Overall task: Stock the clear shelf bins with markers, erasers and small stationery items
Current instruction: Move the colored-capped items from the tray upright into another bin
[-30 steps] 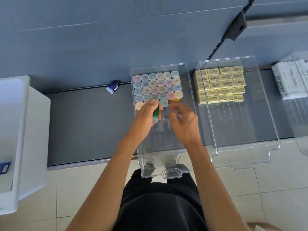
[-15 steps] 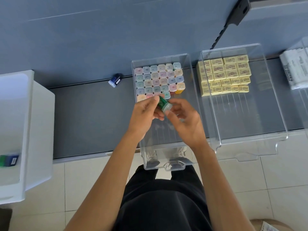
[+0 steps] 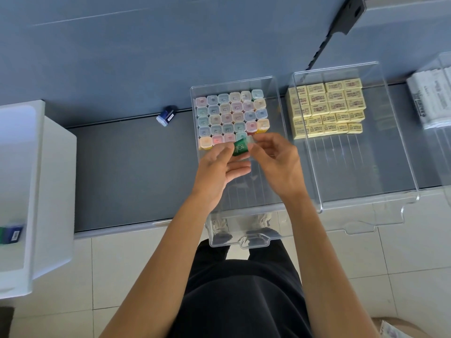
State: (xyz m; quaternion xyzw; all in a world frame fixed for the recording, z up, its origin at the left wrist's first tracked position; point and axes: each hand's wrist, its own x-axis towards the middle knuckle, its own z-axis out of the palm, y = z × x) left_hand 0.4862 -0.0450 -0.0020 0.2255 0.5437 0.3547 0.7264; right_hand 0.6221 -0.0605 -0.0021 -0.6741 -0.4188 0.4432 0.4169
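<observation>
L hand (image 3: 219, 164) pinches green stamp (image 3: 240, 148) by its body, between thumb and curled fingers. R hand (image 3: 278, 162) has fingers curled, tips pinching the stamp's clear cap end. Stamp pos.: tilted, between both hands, held over the clear bin (image 3: 244, 236), just in front of the front row of capped stamps (image 3: 231, 113), not set down among them.

Qty:
- Green stamp in hand: 1.
- Capped stamps in bin: 4 full rows of 6 ea., plus a front row w/ 4 in view; rest of that row is behind the hands. All upright, caps up, packed touching at the bin's far end.
- Bins on shelf (image 3: 122, 172): 3, side by side.
- 2nd bin (image 3: 400, 167): yellow erasers (image 3: 327, 106) stacked at far end, back rows 4 across; total can't be read.
- 3rd bin (image 3: 446, 154): cut off at right edge, holds white packets (image 3: 434, 98), count unclear.
- Blue stamp (image 3: 166, 115): 1, loose on shelf, left of the clear bin, apart from it.
- White box (image 3: 53, 191): 1, left of shelf.
</observation>
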